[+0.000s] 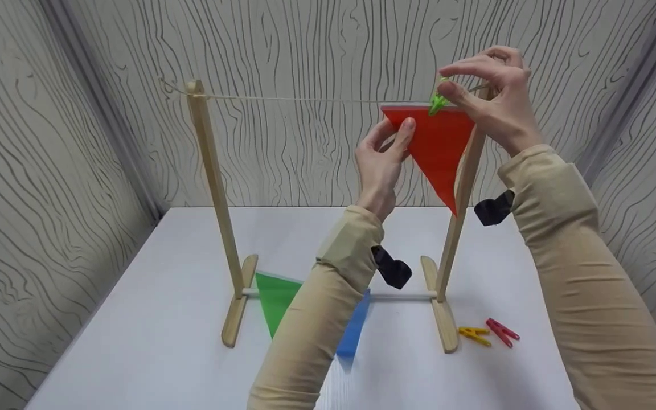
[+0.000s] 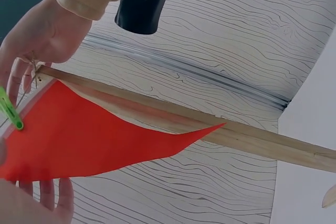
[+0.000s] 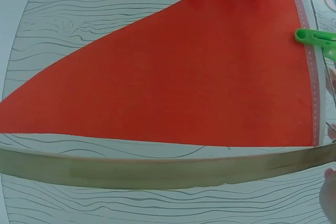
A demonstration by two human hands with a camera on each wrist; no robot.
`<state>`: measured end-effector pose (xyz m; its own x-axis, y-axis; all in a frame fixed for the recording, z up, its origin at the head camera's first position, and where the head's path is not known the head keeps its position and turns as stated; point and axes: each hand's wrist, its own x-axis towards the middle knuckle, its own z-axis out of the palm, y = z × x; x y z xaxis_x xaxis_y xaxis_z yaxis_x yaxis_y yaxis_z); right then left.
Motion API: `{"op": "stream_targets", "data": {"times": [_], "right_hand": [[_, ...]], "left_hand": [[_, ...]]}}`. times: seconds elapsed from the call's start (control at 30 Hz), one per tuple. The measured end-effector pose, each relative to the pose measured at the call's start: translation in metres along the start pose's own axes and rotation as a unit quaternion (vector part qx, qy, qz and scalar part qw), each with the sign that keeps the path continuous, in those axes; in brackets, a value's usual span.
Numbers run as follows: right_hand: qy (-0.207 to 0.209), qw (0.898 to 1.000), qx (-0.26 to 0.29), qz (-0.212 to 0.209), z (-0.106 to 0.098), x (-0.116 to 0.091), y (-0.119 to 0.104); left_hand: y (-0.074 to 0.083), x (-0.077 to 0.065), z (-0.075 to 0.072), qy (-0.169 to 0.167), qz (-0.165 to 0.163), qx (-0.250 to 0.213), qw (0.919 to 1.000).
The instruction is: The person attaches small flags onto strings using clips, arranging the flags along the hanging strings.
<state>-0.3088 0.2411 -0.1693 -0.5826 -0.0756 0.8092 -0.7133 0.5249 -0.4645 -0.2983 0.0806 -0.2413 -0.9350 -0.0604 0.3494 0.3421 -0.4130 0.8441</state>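
My left hand (image 1: 380, 165) pinches the upper left corner of a red triangular pennant (image 1: 442, 142), thumb in front and fingers behind. A green clothespin (image 1: 437, 105) sits at the middle of the pennant's pale top edge, beside the string (image 1: 294, 99). Thumb and forefinger of my right hand (image 1: 499, 97) pinch the upper end of that clothespin. The right wrist view shows the clothespin's tip (image 3: 303, 36) over the pennant's stitched band (image 3: 315, 95). Downward, the pennant's point hangs in front of the right wooden post (image 1: 469, 171).
The string runs between the right post and a left wooden post (image 1: 214, 188). On the white table (image 1: 151, 319) lie a green pennant (image 1: 275, 299) and a blue pennant (image 1: 355, 330), partly behind my left sleeve. A yellow clothespin (image 1: 474, 335) and a red clothespin (image 1: 501, 331) lie near the right foot.
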Motion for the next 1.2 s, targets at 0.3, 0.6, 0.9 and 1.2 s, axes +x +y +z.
{"op": "stream_targets", "data": {"times": [0.3, 0.6, 0.9, 1.2], "right_hand": [[0.048, 0.998, 0.021, -0.035, 0.001, -0.008, 0.007], [0.111, 0.993, 0.027, -0.041, 0.006, -0.018, 0.019], [0.134, 0.991, 0.015, -0.016, 0.013, -0.036, 0.025], [0.125, 0.991, 0.027, -0.042, 0.017, -0.059, 0.037]], "left_hand": [[-0.005, -0.007, -0.019, -0.006, -0.007, 0.074, 0.9972], [-0.021, -0.016, -0.045, -0.012, -0.025, 0.142, 0.9894], [-0.036, -0.032, -0.069, -0.012, -0.058, 0.199, 0.9783], [-0.062, -0.053, -0.099, -0.016, -0.069, 0.279, 0.9575]]}}
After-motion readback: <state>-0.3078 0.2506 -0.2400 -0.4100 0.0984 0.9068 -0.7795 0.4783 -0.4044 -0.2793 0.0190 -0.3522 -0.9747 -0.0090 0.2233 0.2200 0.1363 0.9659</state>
